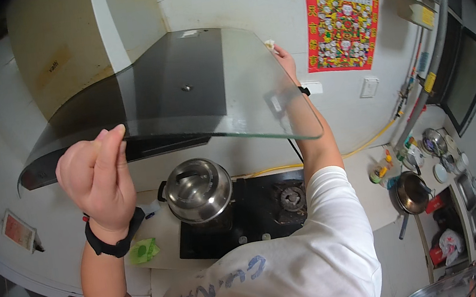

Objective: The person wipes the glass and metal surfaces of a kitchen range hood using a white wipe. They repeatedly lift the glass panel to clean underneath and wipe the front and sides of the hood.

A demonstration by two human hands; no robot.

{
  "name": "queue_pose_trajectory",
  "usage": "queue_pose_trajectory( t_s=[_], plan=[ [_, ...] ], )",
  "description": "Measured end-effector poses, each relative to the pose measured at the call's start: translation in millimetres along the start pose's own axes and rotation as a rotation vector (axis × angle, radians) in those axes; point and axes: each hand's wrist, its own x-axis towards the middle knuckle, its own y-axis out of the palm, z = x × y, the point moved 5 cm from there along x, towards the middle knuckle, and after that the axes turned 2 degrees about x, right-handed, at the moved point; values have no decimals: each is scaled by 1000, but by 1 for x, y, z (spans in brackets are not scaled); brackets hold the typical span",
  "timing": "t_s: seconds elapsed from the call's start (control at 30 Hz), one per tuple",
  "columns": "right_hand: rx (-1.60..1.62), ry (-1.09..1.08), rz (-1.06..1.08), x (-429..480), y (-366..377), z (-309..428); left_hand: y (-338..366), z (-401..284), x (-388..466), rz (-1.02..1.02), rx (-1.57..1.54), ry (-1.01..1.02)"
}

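Note:
The curved glass canopy of a range hood (173, 89) spans the view in front of me. My left hand (97, 179) pinches its front edge between thumb and fingers, with a black band on the wrist. My right hand (283, 56) reaches past the canopy's right end, holding a crumpled whitish cloth or tissue (270, 45) near the glass edge; its fingers are partly hidden. Below the hood, a lidded stainless steel pot (199, 190) sits on the left side of a black gas cooktop (248, 232). The right burner (291, 197) is bare.
A green packet (143, 250) lies on the counter left of the cooktop. At the right are a wok (412, 191), bottles (379, 171), dishes and a sink (467, 194). A yellow gas hose (366, 143) runs along the wall below a red calendar poster (342, 20).

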Motion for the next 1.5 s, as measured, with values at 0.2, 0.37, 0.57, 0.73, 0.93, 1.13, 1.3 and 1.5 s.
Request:
queue_pose_trajectory(
  t_s=[0.2,0.37,0.57,0.73,0.93,1.13,1.3,1.5],
  plan=[
    [-13,-132,88,37,27,-16,0,-3,-2,-19,41,3],
    [134,-62,151,19,27,-10,1,-2,-2,12,22,8],
    [99,-55,192,-27,18,22,2,-3,-3,-46,2,-8],
    [54,-84,219,-106,11,73,2,-1,-1,-57,-35,-16],
    [292,-61,367,-203,17,138,0,-4,2,-102,-45,-15],
    [415,-142,530,-260,14,171,-1,-5,0,-85,8,-58],
    [454,-144,325,-264,3,145,-1,-6,-4,-81,35,-112],
    [297,202,41,-228,24,68,-3,-5,-1,-44,37,-102]
  ],
)
